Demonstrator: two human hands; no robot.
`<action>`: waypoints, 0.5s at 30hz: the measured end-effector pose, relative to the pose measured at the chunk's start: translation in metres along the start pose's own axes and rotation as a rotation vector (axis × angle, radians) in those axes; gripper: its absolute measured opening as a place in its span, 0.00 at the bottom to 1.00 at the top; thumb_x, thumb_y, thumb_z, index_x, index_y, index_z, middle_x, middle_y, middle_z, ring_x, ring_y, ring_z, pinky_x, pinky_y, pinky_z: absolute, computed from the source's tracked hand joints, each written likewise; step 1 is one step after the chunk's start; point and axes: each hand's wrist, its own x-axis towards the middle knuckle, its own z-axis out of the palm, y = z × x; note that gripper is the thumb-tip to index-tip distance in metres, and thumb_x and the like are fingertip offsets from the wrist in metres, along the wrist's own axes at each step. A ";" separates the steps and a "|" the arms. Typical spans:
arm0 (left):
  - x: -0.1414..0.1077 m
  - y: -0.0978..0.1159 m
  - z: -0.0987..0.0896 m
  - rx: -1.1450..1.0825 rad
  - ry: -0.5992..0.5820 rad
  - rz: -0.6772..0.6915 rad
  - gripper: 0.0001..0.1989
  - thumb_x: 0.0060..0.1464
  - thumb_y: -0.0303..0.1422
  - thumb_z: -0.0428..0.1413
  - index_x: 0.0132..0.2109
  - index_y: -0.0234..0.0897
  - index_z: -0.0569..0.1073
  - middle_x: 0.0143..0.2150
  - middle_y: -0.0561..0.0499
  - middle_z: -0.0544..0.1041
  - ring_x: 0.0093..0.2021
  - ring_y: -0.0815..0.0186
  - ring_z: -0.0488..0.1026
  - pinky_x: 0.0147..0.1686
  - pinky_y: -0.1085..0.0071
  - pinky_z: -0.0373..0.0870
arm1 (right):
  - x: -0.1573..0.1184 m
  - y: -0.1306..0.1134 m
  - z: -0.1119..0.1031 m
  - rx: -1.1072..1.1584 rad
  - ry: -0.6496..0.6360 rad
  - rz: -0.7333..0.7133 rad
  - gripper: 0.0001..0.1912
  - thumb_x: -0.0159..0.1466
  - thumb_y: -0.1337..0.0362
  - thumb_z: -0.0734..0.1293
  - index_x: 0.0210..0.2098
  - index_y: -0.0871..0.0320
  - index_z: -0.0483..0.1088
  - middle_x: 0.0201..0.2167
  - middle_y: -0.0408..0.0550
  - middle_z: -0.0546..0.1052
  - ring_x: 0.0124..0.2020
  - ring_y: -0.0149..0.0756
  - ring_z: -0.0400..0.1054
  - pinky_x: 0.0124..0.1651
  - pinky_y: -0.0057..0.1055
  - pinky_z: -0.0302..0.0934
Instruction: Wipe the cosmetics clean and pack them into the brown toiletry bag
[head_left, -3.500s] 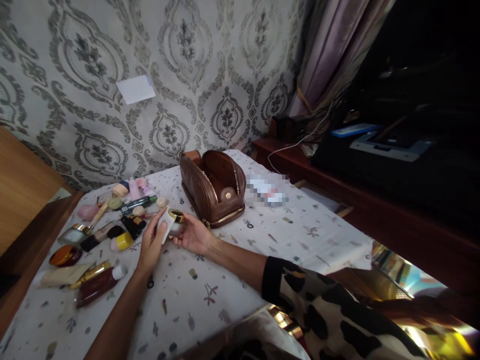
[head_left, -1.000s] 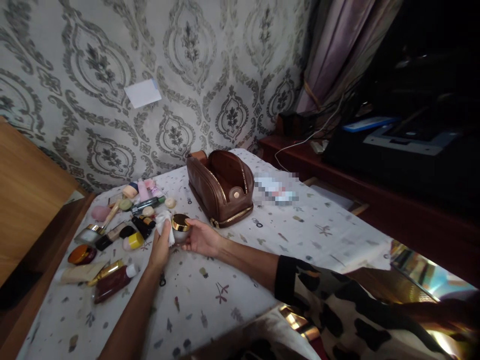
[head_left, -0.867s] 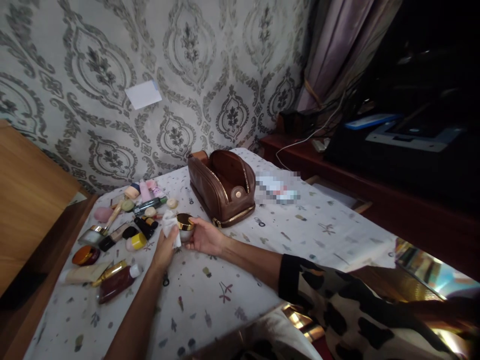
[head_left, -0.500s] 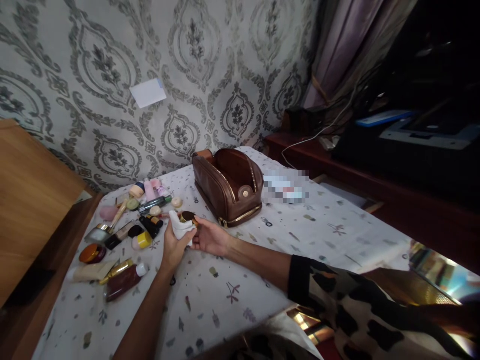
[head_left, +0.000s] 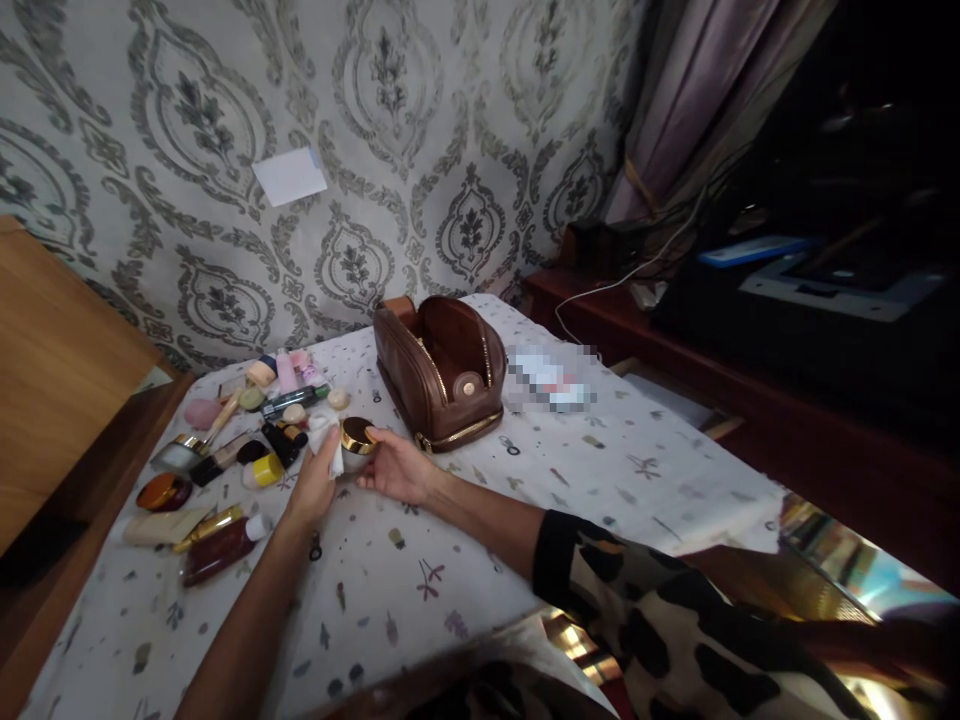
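Note:
My left hand (head_left: pixel 313 482) is closed on a folded white cloth (head_left: pixel 327 440). My right hand (head_left: pixel 399 466) grips a round jar (head_left: pixel 358 436) with a dark lid and gold rim, its thumb on the lid's edge. The cloth lies close against the jar's left side. Behind my hands stands a brown leather bag (head_left: pixel 442 380), unzipped, with its top gaping. Several cosmetics lie to the left, among them a yellow-capped bottle (head_left: pixel 262 471), an amber-lidded jar (head_left: pixel 163 492), a dark red bottle (head_left: pixel 219 550) and a beige tube (head_left: pixel 161 527).
The patterned white cloth (head_left: pixel 397 620) covers the table. A blurred pale packet (head_left: pixel 551 378) lies right of the bag. A dark red desk (head_left: pixel 637 340) with a cable stands at the right, and a wooden panel (head_left: pixel 67 370) at the left.
The white cloth has moved off the jar's front to its left side, so more of the jar shows. The whole view has shifted slightly, with things appearing further left.

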 end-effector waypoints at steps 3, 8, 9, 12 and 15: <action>0.006 0.003 0.002 -0.008 -0.050 -0.092 0.30 0.38 0.50 0.68 0.45 0.35 0.76 0.41 0.45 0.81 0.42 0.57 0.79 0.45 0.63 0.75 | 0.000 -0.003 0.000 0.052 0.014 -0.016 0.13 0.61 0.55 0.68 0.40 0.56 0.68 0.30 0.43 0.76 0.28 0.31 0.68 0.31 0.27 0.60; 0.015 0.004 0.011 0.176 0.035 0.007 0.29 0.37 0.45 0.69 0.45 0.31 0.77 0.39 0.44 0.81 0.38 0.59 0.79 0.40 0.66 0.74 | 0.004 -0.007 -0.003 0.091 0.086 -0.014 0.15 0.66 0.51 0.63 0.37 0.57 0.67 0.26 0.45 0.73 0.26 0.32 0.67 0.29 0.27 0.61; 0.015 0.003 0.014 0.204 0.045 0.050 0.28 0.38 0.44 0.69 0.45 0.31 0.78 0.39 0.44 0.81 0.39 0.59 0.78 0.40 0.67 0.74 | 0.005 -0.007 -0.003 0.089 0.104 -0.013 0.15 0.67 0.51 0.63 0.36 0.58 0.67 0.26 0.46 0.74 0.26 0.33 0.68 0.28 0.27 0.61; 0.017 0.000 0.018 0.225 0.098 0.166 0.24 0.43 0.42 0.67 0.46 0.33 0.78 0.43 0.44 0.81 0.42 0.60 0.78 0.42 0.69 0.73 | 0.006 -0.007 -0.004 0.093 0.124 -0.020 0.13 0.66 0.53 0.65 0.37 0.58 0.68 0.27 0.45 0.75 0.28 0.32 0.69 0.28 0.27 0.61; 0.018 -0.006 0.014 0.180 0.169 0.204 0.23 0.46 0.43 0.65 0.47 0.34 0.78 0.42 0.46 0.81 0.41 0.62 0.78 0.42 0.70 0.73 | 0.006 -0.004 -0.004 0.082 0.120 -0.034 0.12 0.63 0.56 0.70 0.39 0.58 0.69 0.29 0.43 0.76 0.29 0.30 0.69 0.29 0.27 0.62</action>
